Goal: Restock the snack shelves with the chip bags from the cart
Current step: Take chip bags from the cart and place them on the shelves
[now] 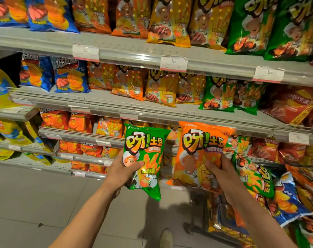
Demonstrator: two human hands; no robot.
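Two bags held up before snack shelves [152, 114]: left hand [124, 169] clamped on green chip bag [145, 158], thumb across front; right hand [219, 170] clamped on orange chip bag [196, 154]; cart [259, 203] lower right, heaped with bags

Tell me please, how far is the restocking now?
Done: the shelves already look mostly full. In hand: the left hand holds a green chip bag and the right hand an orange chip bag. Left: more bags remain in the cart.
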